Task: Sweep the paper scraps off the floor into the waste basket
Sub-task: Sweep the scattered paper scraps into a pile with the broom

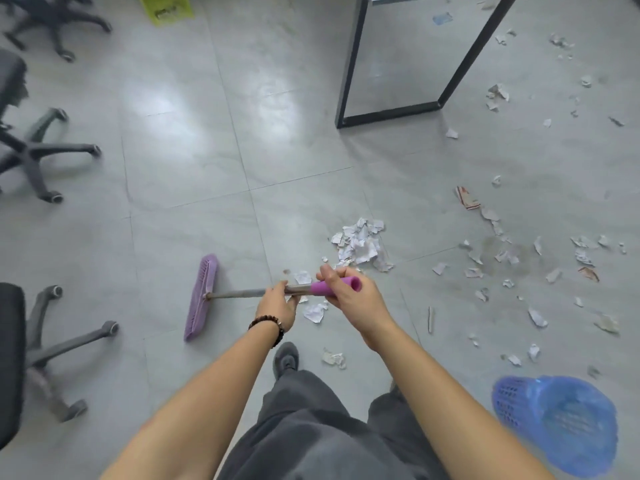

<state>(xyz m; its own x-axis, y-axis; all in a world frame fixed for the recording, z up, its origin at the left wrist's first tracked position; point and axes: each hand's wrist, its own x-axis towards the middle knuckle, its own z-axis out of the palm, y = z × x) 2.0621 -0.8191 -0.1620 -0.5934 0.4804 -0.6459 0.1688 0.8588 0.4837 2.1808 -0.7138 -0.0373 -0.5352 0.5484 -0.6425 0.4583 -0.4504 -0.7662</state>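
Observation:
I hold a broom with both hands. Its purple brush head (201, 297) sits on the floor at my left, and its metal shaft runs right to a purple grip. My left hand (278, 301) grips the metal shaft. My right hand (349, 297) grips the purple end. A heap of white paper scraps (360, 242) lies just beyond my hands. Several more scraps (509, 254) are scattered over the floor to the right. The blue waste basket (557, 422), lined with a blue bag, stands at the lower right.
A black table frame (391, 114) stands on the floor ahead at the right. Office chairs on castors (41, 157) line the left side. A yellow-green dustpan (166, 8) lies at the top. My shoe (285, 358) is below the hands.

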